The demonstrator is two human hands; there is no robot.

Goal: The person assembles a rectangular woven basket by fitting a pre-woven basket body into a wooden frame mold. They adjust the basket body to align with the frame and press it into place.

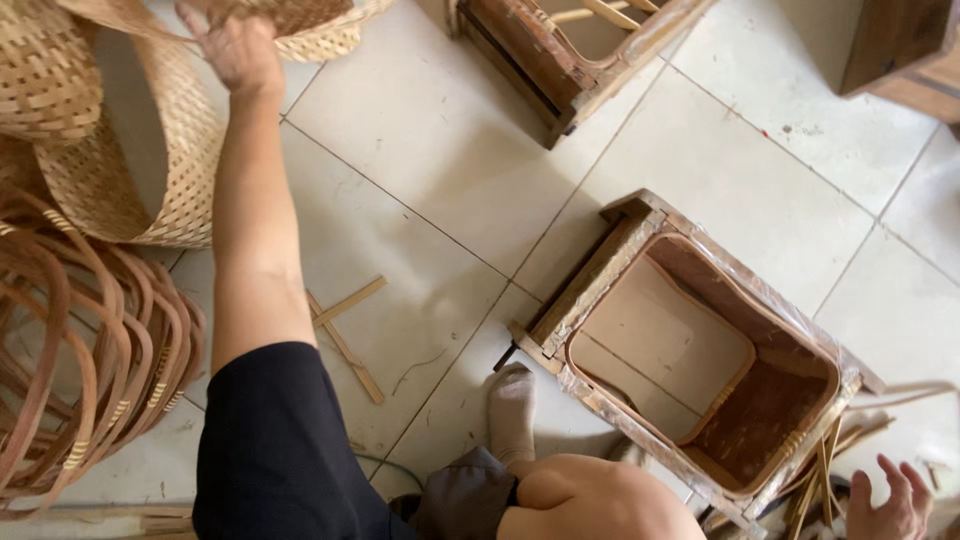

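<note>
Reaching far out to my left, I have my left hand (238, 45) laid on the rim of a woven bamboo basket (300, 30) at the top of the view, fingers curled over the edge and closed on it. Beside it lies a taller woven basket body (160, 150) on its side, open mouth toward me, and below that a stack of bent cane hoops (90, 330) crowds the left edge.

To do this well, I judge that I should keep my grip on the firm rim and not on the loose weave, and lift before I draw it in, so it does not catch on the neighbouring basket.

My right hand (890, 500) rests low at the bottom right, fingers loosely spread, near a bundle of bamboo strips (830, 460); I cannot tell whether it touches them. Just beside it stands a square wooden frame (610, 265) with a rounded cane rim fitted inside. My socked foot (512, 410) sits against its near corner.

The pale tiled floor (430, 150) between the baskets and the frame is the widest open room, with only a few crossed bamboo slats (345, 335) lying near my forearm. A second wooden frame (560, 50) bounds it at the top.
</note>
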